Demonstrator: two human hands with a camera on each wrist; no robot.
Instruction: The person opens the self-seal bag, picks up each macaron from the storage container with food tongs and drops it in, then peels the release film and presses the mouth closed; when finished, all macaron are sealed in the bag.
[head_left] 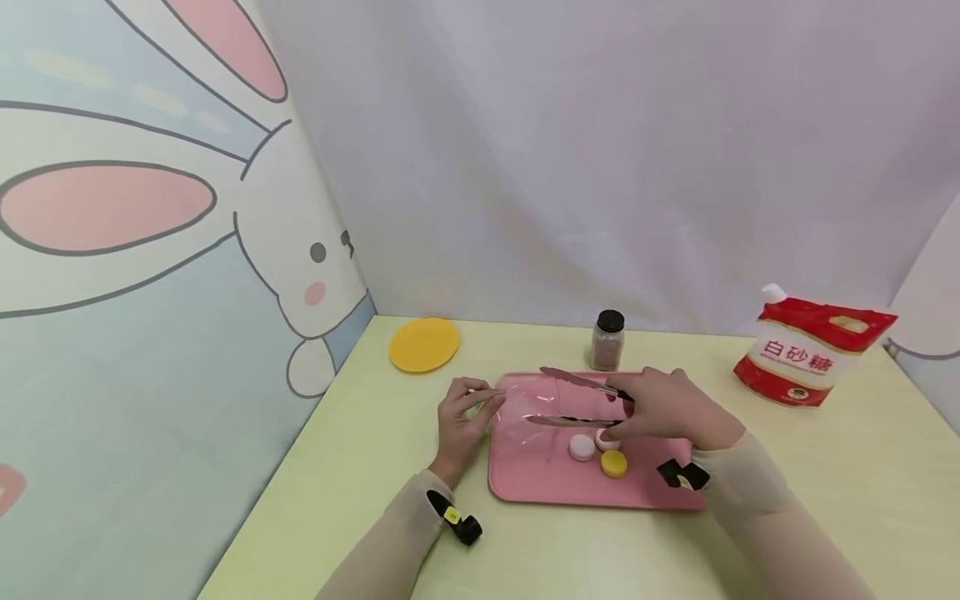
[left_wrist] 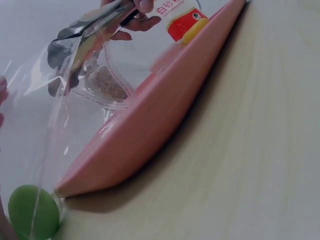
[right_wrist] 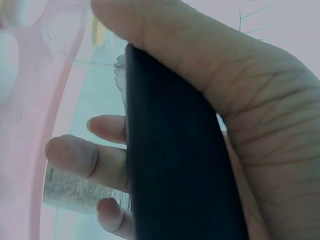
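Left hand pinches crinkled clear-plastic bag. Right hand grips shiny metal tongs, black-handled. Smooth pink tray; disc-shaped macarons toward near side.

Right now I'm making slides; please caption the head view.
Right hand holds tongs over pink tray; left hand pinches clear bag.

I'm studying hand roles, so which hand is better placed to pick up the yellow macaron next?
Probably the right hand: it holds the open tongs over the tray, close to the yellow macaron. The left hand is farther away and pinches the clear bag.
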